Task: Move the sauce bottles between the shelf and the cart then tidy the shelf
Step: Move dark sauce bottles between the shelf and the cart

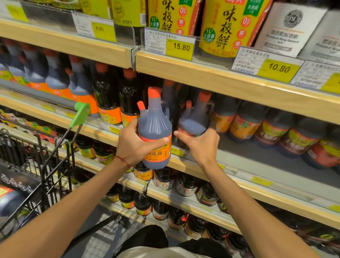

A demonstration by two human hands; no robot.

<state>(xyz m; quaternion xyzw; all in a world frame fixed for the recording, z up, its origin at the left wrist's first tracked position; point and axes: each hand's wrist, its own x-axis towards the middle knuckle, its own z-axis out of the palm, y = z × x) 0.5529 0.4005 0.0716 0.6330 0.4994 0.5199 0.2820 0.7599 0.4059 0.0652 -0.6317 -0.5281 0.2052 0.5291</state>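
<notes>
A: Head view. Left hand?
B: Wrapped around ribbed plastic jug, orange-capped, off the shelf.
A: Right hand?
B: Just beside it, clasping second jug, base on shelf.

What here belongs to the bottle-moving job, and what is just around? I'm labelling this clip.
In the job:
left hand gripping a bottle
right hand gripping a second bottle at the shelf
cart, one bottle inside

Just around:
price tags
yellow jugs above
small bottles below
</notes>
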